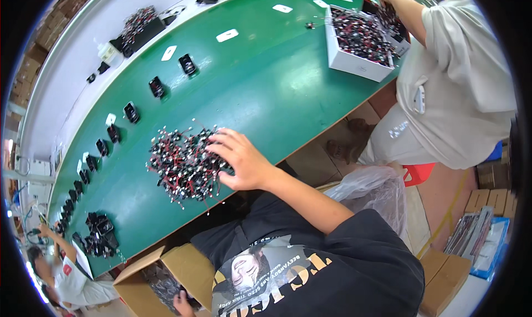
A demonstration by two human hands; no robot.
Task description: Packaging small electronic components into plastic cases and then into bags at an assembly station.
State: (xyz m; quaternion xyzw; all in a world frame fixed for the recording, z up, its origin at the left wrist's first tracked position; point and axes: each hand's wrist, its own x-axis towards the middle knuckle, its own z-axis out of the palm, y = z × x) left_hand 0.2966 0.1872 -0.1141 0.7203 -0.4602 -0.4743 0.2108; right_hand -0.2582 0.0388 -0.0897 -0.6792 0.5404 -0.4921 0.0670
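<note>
Far left: co-worker in a white top (77, 289) at the end of the green table (277, 112). Row of black housings (131, 112) curves along the table's far side toward top center, white cards (227, 35) beside and beyond it. Heap of black parts (101, 234) near the front edge, lower left. Open cardboard box (130, 289) just below it, dark contents inside. Left hand (183, 305) is at that box, mostly cut off by the frame edge; can't tell its grip or whether it has hold of anything. Center: pile of small wired parts (185, 164), red and black leads, on the table. Right hand (244, 160) on the pile's right side, grip wide, fingers spread, thumb well apart, nothing clamped between. Right: white box (357, 65) full of similar wired parts, then co-worker in a light shirt (465, 67) reaching just past it.
</note>
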